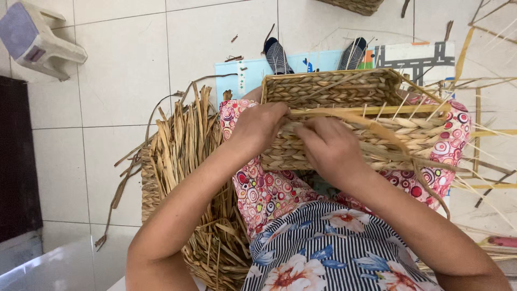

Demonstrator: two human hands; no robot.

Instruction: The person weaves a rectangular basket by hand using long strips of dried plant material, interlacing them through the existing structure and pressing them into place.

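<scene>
A half-woven rectangular straw basket (344,91) rests on my lap, open side away from me, with thin upright stakes sticking out of its near rim. My left hand (257,128) grips the near left corner of the basket wall. Close beside it, my right hand (329,148) pinches a flat straw strand (401,148) against the woven wall; the strand trails off to the right and curls down past my knee.
A pile of loose dried straw (183,156) lies on the tiled floor at my left. A small plastic stool (37,37) stands at the top left, another basket (353,5) at the top edge. Thin sticks (487,134) lie to the right. A patterned mat (318,62) is under my feet.
</scene>
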